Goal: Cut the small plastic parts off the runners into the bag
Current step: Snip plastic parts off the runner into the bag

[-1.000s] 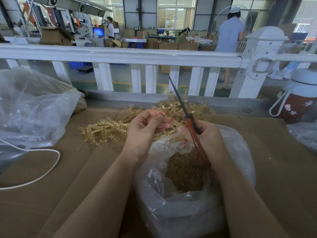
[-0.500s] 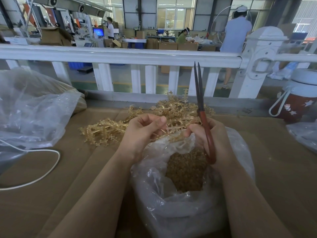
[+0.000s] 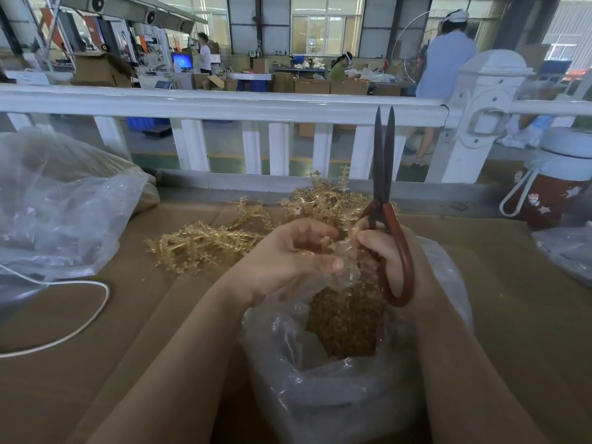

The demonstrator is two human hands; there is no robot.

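Judging midway: my left hand [image 3: 288, 257] pinches a translucent amber runner [image 3: 322, 245], right hand [image 3: 384, 254] grips red-handled scissors [image 3: 386, 200], blades slightly apart; centre-frame clear plastic bag [image 3: 336, 395] holds cut parts [image 3: 346, 328], uncut pile [image 3: 205, 245] remains behind.

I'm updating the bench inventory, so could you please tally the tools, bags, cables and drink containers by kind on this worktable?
Scissors: 1
Clear bag with cut parts: 1
Other clear bags, left and right edge: 2
White cable: 1
Red jug, white lid: 1
Total: 6
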